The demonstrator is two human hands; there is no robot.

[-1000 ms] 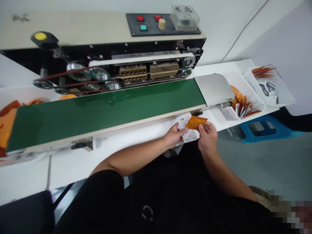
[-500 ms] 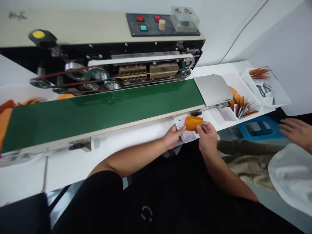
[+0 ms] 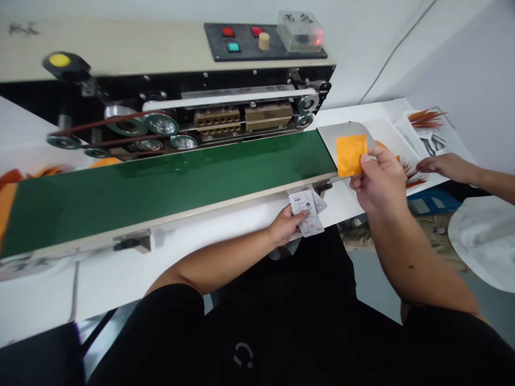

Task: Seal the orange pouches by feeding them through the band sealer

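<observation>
My left hand [image 3: 286,225] grips white printed packets [image 3: 304,206] in front of the belt's near edge, thumb on top and one packet fanned out behind another. An orange packet [image 3: 351,155] is pinched between the thumb and fingers of my right hand [image 3: 382,179]. It is held up before the metal plate [image 3: 333,135] at the right end of the green conveyor belt [image 3: 225,171]. Behind the belt stands a band sealing machine [image 3: 169,53] with rollers, thin belts and brass blocks. My right hand partly hides the bin of orange packets behind it.
A co-worker's hand [image 3: 450,166] reaches over the bins from the right. A white bin [image 3: 458,134] of orange and white packets stands at the far right. A blue basket [image 3: 436,201] lies below the table's edge. Orange packets [image 3: 10,201] show at the far left.
My right hand has moved up and right with the orange packet, away from my left hand. The co-worker's hand has shifted to the bins. A light in the clear box turned from green to red.
</observation>
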